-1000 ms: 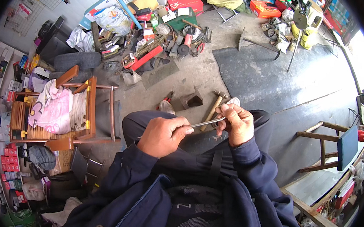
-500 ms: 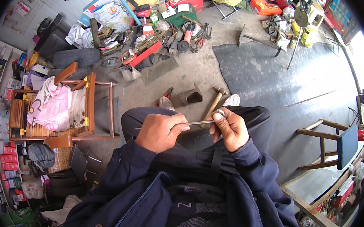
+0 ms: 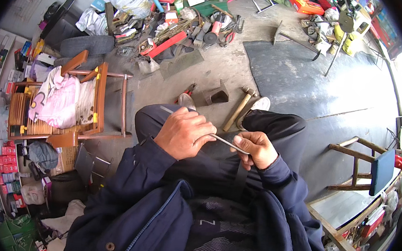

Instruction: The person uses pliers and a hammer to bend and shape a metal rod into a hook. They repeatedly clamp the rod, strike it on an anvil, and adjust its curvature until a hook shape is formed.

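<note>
A thin grey metal rod point(image 3: 224, 141) runs slantwise between my hands above my lap. My left hand point(image 3: 184, 132) is closed around it, with one flat-looking end sticking out past the knuckles at the upper left. The thumb and fingers of my right hand point(image 3: 259, 150) pinch the other end, which they partly hide. Beyond my hands, on the floor between my feet, lies a wooden-handled hammer point(image 3: 239, 109). Left of the hammer stands a hollow dark metal piece point(image 3: 216, 96), and red-handled pliers point(image 3: 191, 89) lie by my left shoe.
A wooden chair point(image 3: 101, 99) with a pink cloth stands at left, beside shelves of small packages. Tools, including an angle grinder point(image 3: 212, 33), are heaped at the far left. A blue-seated stool point(image 3: 381, 173) stands at right. A dark mat point(image 3: 307, 77) covers floor ahead.
The rod has tilted, its right end now lower and nearer me. My right hand has moved down slightly, and the ring-like end seen by its fingers no longer shows. My view has shifted slightly.
</note>
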A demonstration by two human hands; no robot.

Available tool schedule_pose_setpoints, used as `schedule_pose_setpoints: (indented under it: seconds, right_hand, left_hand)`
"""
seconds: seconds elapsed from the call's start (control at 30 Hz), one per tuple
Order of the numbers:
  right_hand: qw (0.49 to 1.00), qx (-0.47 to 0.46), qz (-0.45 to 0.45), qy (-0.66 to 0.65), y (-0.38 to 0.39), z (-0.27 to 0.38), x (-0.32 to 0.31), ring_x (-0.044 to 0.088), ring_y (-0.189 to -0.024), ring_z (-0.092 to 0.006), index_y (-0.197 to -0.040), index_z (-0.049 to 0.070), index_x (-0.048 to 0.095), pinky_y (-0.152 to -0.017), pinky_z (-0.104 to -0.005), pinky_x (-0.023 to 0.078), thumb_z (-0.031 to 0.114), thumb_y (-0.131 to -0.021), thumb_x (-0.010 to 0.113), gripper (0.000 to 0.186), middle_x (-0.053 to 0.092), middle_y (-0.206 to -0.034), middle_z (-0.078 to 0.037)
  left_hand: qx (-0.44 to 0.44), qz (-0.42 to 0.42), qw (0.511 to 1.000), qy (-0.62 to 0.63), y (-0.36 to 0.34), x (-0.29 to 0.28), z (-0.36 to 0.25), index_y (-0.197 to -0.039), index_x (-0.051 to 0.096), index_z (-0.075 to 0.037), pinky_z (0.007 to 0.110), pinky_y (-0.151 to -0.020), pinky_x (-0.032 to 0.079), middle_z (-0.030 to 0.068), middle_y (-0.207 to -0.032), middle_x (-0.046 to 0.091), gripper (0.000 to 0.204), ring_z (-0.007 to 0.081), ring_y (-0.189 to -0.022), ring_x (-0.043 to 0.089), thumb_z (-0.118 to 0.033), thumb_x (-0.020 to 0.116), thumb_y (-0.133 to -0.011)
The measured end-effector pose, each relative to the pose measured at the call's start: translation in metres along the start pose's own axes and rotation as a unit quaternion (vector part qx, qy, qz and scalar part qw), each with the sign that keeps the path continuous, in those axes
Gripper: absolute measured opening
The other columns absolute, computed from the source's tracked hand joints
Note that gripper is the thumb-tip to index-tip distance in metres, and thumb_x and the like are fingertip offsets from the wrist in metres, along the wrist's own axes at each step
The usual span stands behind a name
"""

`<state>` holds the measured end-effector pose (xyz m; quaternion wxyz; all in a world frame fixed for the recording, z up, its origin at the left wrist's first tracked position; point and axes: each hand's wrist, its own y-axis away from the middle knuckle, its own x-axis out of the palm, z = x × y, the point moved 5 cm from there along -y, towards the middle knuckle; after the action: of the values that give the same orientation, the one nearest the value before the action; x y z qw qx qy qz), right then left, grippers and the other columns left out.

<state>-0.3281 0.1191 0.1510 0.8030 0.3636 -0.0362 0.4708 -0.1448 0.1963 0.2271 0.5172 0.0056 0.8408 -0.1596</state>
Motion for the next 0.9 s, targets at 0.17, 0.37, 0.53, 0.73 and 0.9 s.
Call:
schedule_pose_setpoints:
  seconds: [0.17,0.37,0.53,0.73,0.9]
  right_hand:
    - [0.966,-0.212,-0.072,0.131,-0.004,0.005,0.005,0.056,-0.056,-0.0118,-0.101,-0.001,0.067,-0.053,-0.0272,0.044,0.030,-0.104,0.059,0.033,0.063,-0.073,-0.008]
    - [0.954,-0.173,-0.048,0.240,-0.006,-0.003,0.015,0.054,-0.061,-0.0118,-0.109,-0.002,0.066,-0.059,-0.0279,0.044,0.024,-0.104,0.059,0.028,0.058,-0.070,-0.007]
    - [0.971,0.025,0.070,-0.228,-0.006,-0.016,0.017,0.023,-0.051,-0.0044,-0.140,0.003,0.051,-0.044,-0.0233,0.017,0.025,-0.106,0.044,0.041,0.028,-0.064,0.007]
    - [0.938,0.022,0.087,-0.334,-0.006,-0.017,0.017,0.027,-0.051,-0.0074,-0.145,0.001,0.045,-0.045,-0.0249,0.024,0.034,-0.104,0.044,0.053,0.038,-0.067,0.003]
    - [0.949,-0.009,0.042,-0.314,-0.009,-0.013,0.022,0.038,-0.050,-0.0126,-0.142,-0.006,0.046,-0.046,-0.0293,0.037,0.041,-0.105,0.040,0.061,0.051,-0.069,-0.004]
  left_hand:
    - [0.014,-0.003,1.000,0.026,0.006,0.005,0.009,-0.093,0.073,-0.010,0.037,-0.067,0.044,0.0041,-0.075,0.063,0.020,0.0253,-0.073,0.062,-0.021,0.079,-0.078]
    - [0.010,0.007,0.999,0.030,0.008,0.020,0.011,-0.093,0.071,-0.011,0.037,-0.068,0.045,0.0035,-0.077,0.063,0.019,0.0246,-0.076,0.062,-0.022,0.078,-0.080]
    - [-0.001,-0.065,0.998,0.010,0.009,0.015,0.017,-0.091,0.070,-0.011,0.038,-0.072,0.043,0.0032,-0.077,0.061,0.020,0.0249,-0.077,0.059,-0.027,0.078,-0.082]
    - [-0.025,-0.028,0.999,0.021,0.016,0.023,0.024,-0.087,0.071,-0.010,0.037,-0.071,0.044,0.0025,-0.076,0.065,0.019,0.0240,-0.076,0.061,-0.027,0.078,-0.082]
    - [-0.043,-0.020,0.998,0.045,0.018,0.028,0.027,-0.086,0.071,-0.009,0.037,-0.069,0.045,0.0027,-0.075,0.065,0.018,0.0239,-0.074,0.062,-0.026,0.077,-0.083]
